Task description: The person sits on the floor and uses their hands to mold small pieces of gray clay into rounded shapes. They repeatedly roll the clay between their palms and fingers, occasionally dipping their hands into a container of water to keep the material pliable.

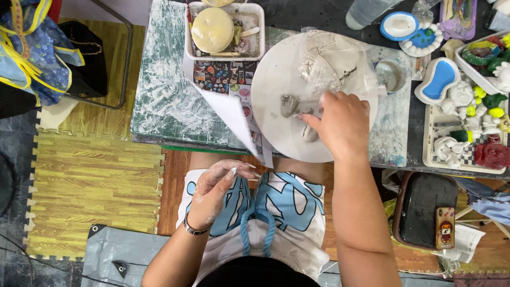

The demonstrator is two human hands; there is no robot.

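My right hand (341, 123) rests on a round white board (276, 79) at the table's near edge, its fingertips touching small grey clay pieces (289, 104) and another lump (309, 133). A crumpled clear plastic sheet (329, 58) lies on the board's far side. My left hand (220, 186), smeared with pale clay, hovers over my lap with fingers loosely apart and nothing in it. A bracelet sits on that wrist.
A white tray (189, 32) with a round pale disc and tools stands behind a clay-streaked green mat (164, 90). Painted figurines fill a tray (427, 143) at right. A phone (445, 227) lies on a dark stool. Foam floor mats (90, 186) are left.
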